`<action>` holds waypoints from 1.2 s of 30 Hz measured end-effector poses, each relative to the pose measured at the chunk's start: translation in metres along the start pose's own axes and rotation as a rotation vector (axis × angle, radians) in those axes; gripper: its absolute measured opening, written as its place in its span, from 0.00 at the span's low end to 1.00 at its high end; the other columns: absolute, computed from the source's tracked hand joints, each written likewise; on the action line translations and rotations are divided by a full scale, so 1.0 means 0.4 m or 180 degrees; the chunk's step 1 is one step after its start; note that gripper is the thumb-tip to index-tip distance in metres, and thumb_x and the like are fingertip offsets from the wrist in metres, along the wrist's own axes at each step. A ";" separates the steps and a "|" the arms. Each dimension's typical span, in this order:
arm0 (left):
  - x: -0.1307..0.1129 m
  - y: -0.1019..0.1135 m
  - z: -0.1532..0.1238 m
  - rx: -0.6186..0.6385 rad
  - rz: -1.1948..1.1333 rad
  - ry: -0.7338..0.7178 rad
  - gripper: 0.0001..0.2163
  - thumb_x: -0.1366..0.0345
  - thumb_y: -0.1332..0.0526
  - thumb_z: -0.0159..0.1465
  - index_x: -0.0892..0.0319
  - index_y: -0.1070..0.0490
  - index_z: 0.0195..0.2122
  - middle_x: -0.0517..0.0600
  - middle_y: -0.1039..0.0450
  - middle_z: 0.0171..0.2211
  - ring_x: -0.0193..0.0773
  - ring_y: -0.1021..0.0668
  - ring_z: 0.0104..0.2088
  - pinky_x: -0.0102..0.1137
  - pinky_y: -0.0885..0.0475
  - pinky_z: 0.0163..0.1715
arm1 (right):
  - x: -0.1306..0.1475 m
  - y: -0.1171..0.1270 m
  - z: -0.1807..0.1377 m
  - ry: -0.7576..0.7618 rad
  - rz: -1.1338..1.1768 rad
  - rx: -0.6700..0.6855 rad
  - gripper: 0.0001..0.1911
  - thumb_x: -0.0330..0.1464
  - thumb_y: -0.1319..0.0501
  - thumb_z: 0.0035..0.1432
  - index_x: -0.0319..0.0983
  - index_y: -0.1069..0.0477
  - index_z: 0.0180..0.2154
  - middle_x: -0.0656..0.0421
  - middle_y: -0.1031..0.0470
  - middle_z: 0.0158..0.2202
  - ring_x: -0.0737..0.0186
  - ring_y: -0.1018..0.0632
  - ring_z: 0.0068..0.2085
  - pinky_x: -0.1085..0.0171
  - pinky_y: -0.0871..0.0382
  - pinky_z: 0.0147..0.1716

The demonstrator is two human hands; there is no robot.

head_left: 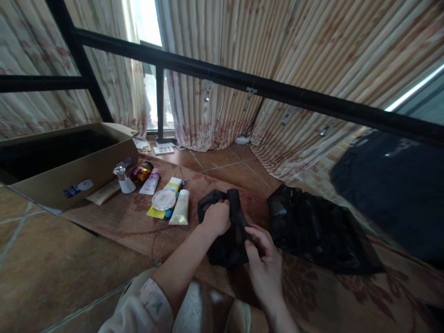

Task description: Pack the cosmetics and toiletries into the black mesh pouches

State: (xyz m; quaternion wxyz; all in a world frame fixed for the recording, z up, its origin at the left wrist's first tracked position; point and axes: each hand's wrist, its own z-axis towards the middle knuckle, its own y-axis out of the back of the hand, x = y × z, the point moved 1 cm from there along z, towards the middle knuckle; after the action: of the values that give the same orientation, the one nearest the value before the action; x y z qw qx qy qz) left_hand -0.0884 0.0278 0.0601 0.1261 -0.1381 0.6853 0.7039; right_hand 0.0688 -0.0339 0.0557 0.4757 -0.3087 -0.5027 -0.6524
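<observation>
Clock centred on bag; 12 = away from wearer. R hand [262, 254] nearest, at approx 4: thumb + index nearly closed, pinching bag's side, prob. to steady it. L hand [218, 217] in from 7, fingers down in the mouth, hidden; can't tell how far open or if anything's held. Prob. that wrist props the mouth.

Bag [225, 252]: black, thin, on cloth [130, 226] just past wearer's knees. Mouth faces up; long axis rough, approx 11–5, slack plastic.

2nd bag [312, 226] at 3, apart, lying down, long axis approx 10–4. Cream tube [180, 208] at 9–10, cap twd 12, just beside disc [164, 200], which lies on yellow pack [156, 213]. Further, 10: pink tube [150, 181], amber jar [140, 174], bottle [125, 182] upright. Grouped, prob. for easy reach. Box [97, 171] beyond, open-topped. Rail [208, 71], curtains [215, 27] at 12.
</observation>
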 end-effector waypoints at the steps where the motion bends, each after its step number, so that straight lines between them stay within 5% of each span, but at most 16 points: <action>1: -0.001 0.005 -0.002 -0.0037 -0.0007 -0.0014 0.13 0.69 0.45 0.60 0.61 0.32 0.46 0.58 0.25 0.44 0.47 0.20 0.43 0.37 0.26 0.43 | 0.000 0.000 0.000 0.0007 0.0004 -0.0015 0.11 0.35 0.43 0.58 0.44 0.26 0.42 0.55 0.27 0.49 0.57 0.27 0.51 0.57 0.34 0.49; 9: 0.006 0.052 -0.031 -0.0213 -0.0361 -0.0216 0.08 0.67 0.46 0.62 0.56 0.29 0.40 0.52 0.22 0.39 0.45 0.20 0.42 0.36 0.27 0.42 | -0.003 -0.002 0.002 -0.0058 -0.0028 -0.0109 0.13 0.39 0.41 0.58 0.42 0.25 0.42 0.53 0.26 0.47 0.57 0.25 0.46 0.58 0.31 0.44; 25: 0.032 0.097 -0.062 -0.1139 -0.1781 -0.0764 0.12 0.65 0.48 0.66 0.56 0.28 0.47 0.50 0.23 0.46 0.36 0.22 0.46 0.30 0.29 0.49 | -0.001 -0.008 0.003 -0.0136 -0.0130 -0.0255 0.15 0.44 0.41 0.58 0.40 0.26 0.39 0.54 0.25 0.44 0.58 0.24 0.41 0.61 0.32 0.40; 32: 0.077 0.115 -0.052 -0.1325 -0.1342 -0.0159 0.13 0.66 0.48 0.65 0.56 0.30 0.48 0.51 0.24 0.46 0.39 0.24 0.48 0.34 0.32 0.52 | -0.008 -0.012 0.004 -0.0101 -0.0146 -0.0326 0.16 0.45 0.41 0.57 0.40 0.25 0.38 0.54 0.25 0.44 0.56 0.24 0.43 0.59 0.33 0.43; 36: 0.149 0.140 -0.052 -0.1422 -0.0330 0.0993 0.18 0.63 0.45 0.62 0.57 0.34 0.54 0.56 0.30 0.53 0.51 0.31 0.55 0.45 0.38 0.55 | -0.009 -0.010 0.003 -0.0134 -0.0144 -0.0361 0.16 0.45 0.41 0.57 0.40 0.25 0.38 0.54 0.25 0.44 0.57 0.24 0.42 0.59 0.32 0.42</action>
State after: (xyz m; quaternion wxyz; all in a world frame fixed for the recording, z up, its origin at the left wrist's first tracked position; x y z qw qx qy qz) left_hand -0.1639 0.0049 0.0900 0.0213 -0.3041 0.5161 0.8004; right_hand 0.0662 -0.0314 0.0513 0.4318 -0.3374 -0.4818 -0.6838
